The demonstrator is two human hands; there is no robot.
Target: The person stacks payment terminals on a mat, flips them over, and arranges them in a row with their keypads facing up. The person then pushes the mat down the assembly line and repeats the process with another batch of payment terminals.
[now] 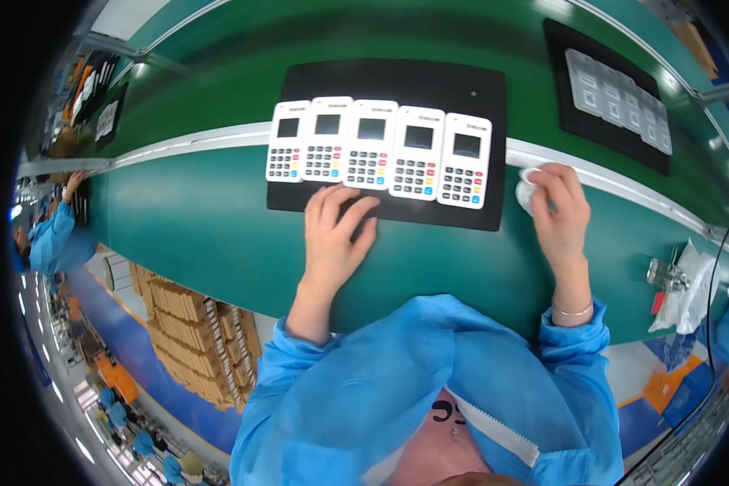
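Several white card payment terminals (371,146) lie face up in a slightly overlapping row on a black mat (397,77), keypads toward me. My left hand (334,235) rests palm down at the mat's near edge. Its fingers are stretched out, with the tips at the lower end of the middle terminals, gripping nothing. To the right of the mat, my right hand (562,206) has its thumb and fingers closed on a small white round object (526,193). The fingers partly cover that object, so its exact kind does not show.
A second black mat (571,121) at the far right carries a row of pale terminals (620,97). A metal rail (194,142) crosses the green bench. At right lie a metal fixture (668,275) and a white plastic bag (692,283). A co-worker's blue sleeve (53,239) shows at left.
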